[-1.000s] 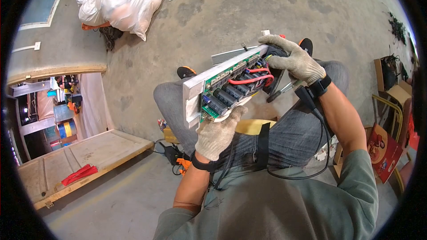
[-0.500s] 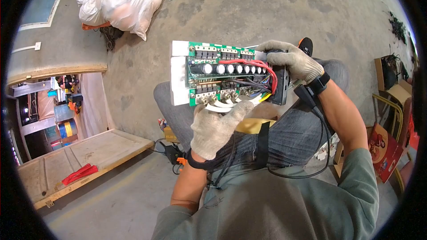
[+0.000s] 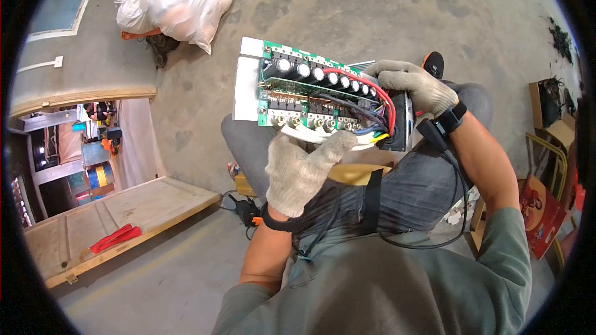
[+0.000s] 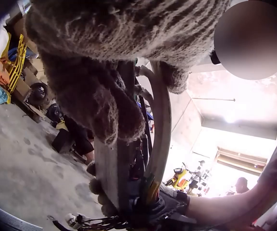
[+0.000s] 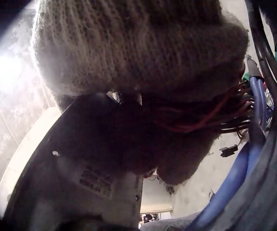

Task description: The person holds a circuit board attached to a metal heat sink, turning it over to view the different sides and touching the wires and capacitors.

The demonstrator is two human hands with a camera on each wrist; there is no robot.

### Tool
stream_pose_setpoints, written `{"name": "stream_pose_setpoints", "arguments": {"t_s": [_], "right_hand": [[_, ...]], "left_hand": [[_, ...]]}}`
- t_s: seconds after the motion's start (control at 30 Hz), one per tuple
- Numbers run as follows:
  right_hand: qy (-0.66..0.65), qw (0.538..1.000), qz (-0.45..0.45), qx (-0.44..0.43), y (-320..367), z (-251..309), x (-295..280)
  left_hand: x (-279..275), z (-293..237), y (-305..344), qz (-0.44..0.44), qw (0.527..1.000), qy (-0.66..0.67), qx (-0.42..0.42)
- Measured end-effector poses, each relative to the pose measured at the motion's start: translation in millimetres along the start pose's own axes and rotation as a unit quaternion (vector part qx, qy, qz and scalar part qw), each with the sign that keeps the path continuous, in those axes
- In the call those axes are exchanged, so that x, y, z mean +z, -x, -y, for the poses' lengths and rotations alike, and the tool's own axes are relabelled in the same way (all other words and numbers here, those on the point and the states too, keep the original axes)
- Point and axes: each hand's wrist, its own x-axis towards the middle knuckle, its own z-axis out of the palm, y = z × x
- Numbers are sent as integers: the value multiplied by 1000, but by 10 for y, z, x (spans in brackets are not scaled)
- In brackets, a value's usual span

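Note:
Held up above the lap is a motor controller with its insides exposed: a green circuit board (image 3: 310, 110) on a pale metal heatsink (image 3: 247, 90). A row of capacitors (image 3: 303, 71) runs along it, and red wires (image 3: 386, 100) loop at its right end. My gloved left hand (image 3: 301, 174) grips the lower edge, thumb by the white cables (image 3: 320, 136); in the left wrist view its fingers (image 4: 124, 115) bend over the heatsink. My gloved right hand (image 3: 422, 87) holds the right end by a black end plate (image 3: 402, 125). Blue cables (image 5: 239, 178) hang beside that hand in the right wrist view.
The person sits with knees apart over a concrete floor, a yellow pad (image 3: 357, 175) between the thighs. A wooden panel (image 3: 149, 226) bearing a red cloth (image 3: 116, 238) is at left. White sacks (image 3: 186, 9) lie ahead; a red carton (image 3: 537, 214) stands at right.
The controller has turned from a slanted, edge-on pose to show its board face up, then its left end rose slightly. Both hands kept hold; the left shifted along with it.

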Motion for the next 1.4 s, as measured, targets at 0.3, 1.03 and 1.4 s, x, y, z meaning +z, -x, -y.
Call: {"name": "stream_pose_setpoints", "arguments": {"t_s": [0.3,1.03,1.4], "right_hand": [[30,999,16,-26,40,-36,-26],[60,997,39,-32,51,-53,-36],[109,992,37,-53,52,-52,-6]], "left_hand": [[-77,85,-55,-48,991,123,-20],[-148,335,-124,-45,994,101,-29],[-156,440,-158,-55,990,131,-2]]}}
